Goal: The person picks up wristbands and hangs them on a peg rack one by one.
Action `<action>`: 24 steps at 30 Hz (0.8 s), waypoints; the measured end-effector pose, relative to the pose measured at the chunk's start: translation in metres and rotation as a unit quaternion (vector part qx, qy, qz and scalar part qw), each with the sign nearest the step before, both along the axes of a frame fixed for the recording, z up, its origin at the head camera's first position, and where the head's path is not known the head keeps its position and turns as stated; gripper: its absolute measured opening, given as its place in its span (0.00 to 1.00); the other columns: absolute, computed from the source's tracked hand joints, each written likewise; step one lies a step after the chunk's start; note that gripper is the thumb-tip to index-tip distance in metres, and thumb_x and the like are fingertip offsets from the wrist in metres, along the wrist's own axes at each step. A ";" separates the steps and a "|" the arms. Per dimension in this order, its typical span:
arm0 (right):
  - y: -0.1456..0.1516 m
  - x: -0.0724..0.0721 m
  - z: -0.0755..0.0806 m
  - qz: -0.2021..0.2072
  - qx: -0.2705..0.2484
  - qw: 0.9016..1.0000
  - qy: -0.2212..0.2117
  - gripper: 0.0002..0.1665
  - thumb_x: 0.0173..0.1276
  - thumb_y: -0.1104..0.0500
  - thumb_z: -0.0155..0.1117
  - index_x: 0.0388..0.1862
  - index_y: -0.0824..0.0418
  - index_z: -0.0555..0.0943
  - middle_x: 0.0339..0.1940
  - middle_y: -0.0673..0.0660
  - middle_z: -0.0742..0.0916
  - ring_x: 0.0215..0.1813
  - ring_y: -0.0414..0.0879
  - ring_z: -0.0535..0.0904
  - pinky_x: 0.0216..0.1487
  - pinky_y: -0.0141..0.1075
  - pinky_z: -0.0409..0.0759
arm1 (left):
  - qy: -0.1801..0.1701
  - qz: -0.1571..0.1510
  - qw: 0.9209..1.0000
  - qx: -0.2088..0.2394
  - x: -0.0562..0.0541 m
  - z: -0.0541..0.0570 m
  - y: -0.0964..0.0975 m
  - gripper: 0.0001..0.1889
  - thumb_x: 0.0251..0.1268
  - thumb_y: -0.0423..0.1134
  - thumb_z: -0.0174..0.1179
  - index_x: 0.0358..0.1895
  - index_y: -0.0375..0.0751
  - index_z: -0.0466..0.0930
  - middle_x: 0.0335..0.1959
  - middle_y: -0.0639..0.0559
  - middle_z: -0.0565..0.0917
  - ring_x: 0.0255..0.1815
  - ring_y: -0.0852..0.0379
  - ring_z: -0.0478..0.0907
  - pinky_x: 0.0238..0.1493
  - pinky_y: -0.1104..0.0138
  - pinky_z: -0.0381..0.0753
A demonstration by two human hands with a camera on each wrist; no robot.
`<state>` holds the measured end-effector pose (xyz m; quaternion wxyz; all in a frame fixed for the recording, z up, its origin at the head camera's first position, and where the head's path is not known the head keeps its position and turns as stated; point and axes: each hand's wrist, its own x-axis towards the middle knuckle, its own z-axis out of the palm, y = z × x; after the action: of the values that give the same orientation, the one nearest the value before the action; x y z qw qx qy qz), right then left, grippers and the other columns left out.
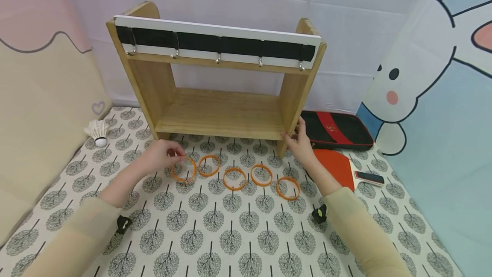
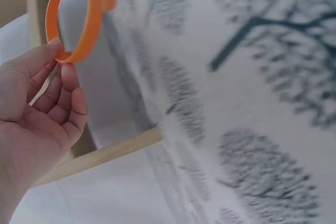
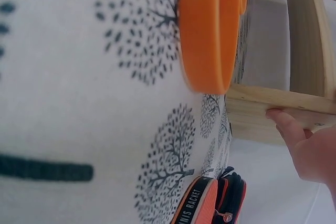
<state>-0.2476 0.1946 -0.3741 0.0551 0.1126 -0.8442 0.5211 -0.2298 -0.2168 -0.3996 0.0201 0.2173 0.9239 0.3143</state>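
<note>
My left hand (image 1: 163,155) pinches an orange wristband (image 2: 90,22) between thumb and fingertips; in the left wrist view the band stands upright above the fingers. In the head view that wristband (image 1: 174,174) is the leftmost of a row of similar bands. Beside it lie orange wristbands (image 1: 209,166) on the patterned tablecloth. My right hand (image 1: 301,144) rests against the lower right side panel of a wooden shelf (image 1: 223,116), its thumb near the front edge. Some right fingers are partly hidden in the right wrist view.
A white and black strip (image 1: 219,42) with several metal hooks runs along the shelf's top. A shuttlecock (image 1: 98,132) lies left. Right of the shelf are a black and red case (image 1: 346,129) and a red table tennis racket (image 1: 334,168). Two small black items (image 1: 319,214) lie beside the forearms.
</note>
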 end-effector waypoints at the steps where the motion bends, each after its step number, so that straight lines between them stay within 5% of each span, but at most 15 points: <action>1: 0.000 0.000 0.000 0.000 0.000 1.000 -0.002 0.43 0.71 0.62 0.54 0.75 0.55 0.40 0.68 0.71 0.63 0.55 0.67 0.73 0.42 0.62 0.79 | 0.001 0.007 1.000 0.001 0.000 0.004 -0.001 0.02 0.58 0.35 0.65 0.34 0.42 0.84 0.25 0.53 0.82 0.25 0.59 0.74 0.24 0.70 0.74; 16: 0.000 0.000 0.000 0.004 -0.006 1.000 -0.003 0.43 0.72 0.62 0.53 0.75 0.55 0.40 0.67 0.71 0.63 0.53 0.67 0.73 0.43 0.63 0.79 | 0.030 0.095 0.992 0.073 0.005 0.081 -0.027 0.12 0.60 0.46 0.64 0.41 0.43 0.83 0.35 0.51 0.85 0.34 0.62 0.80 0.35 0.74 0.78; 24: 0.000 0.001 0.000 0.005 -0.004 1.000 0.002 0.42 0.72 0.63 0.53 0.74 0.56 0.41 0.66 0.71 0.64 0.52 0.67 0.73 0.42 0.62 0.79 | 0.075 0.143 0.972 0.172 0.005 0.122 -0.038 0.11 0.59 0.42 0.65 0.42 0.40 0.83 0.30 0.67 0.84 0.32 0.70 0.79 0.34 0.81 0.74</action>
<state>-0.2466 0.1946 -0.3744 0.0543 0.1175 -0.8414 0.5247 -0.2248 -0.2547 -0.2777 -0.1324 0.1066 0.8762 0.4511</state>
